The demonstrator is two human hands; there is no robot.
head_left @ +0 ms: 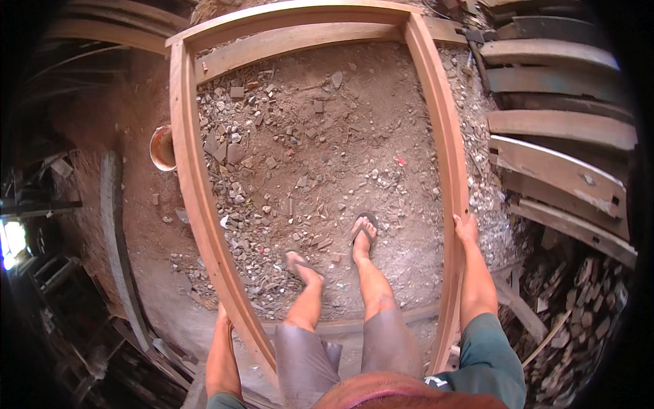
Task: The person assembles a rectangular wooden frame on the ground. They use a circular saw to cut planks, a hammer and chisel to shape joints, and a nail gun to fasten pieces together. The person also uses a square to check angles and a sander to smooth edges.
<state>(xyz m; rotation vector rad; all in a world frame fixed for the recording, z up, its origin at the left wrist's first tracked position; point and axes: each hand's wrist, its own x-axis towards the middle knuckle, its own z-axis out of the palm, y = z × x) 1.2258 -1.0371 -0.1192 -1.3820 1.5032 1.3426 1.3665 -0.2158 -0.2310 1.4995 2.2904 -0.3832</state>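
Note:
Around my legs is a large reddish-brown wooden door frame (444,136), with two long side posts and a crosspiece at the far end. My right hand (467,228) grips the right post from its outer side, thumb toward the upper face. On the outer side of the left post, my left hand (223,316) holds the frame lower down; most of its fingers are hidden behind the wood. Between the posts, my sandalled feet (364,235) are on dirt and rubble.
Stacked planks (555,123) line the right side, above a pile of wood offcuts (579,313). A bucket (163,148) stands beside the left post. Farther left lies a grey beam (116,238). One board (293,46) runs just inside the frame's far end. Loose stones (235,194) cover the ground.

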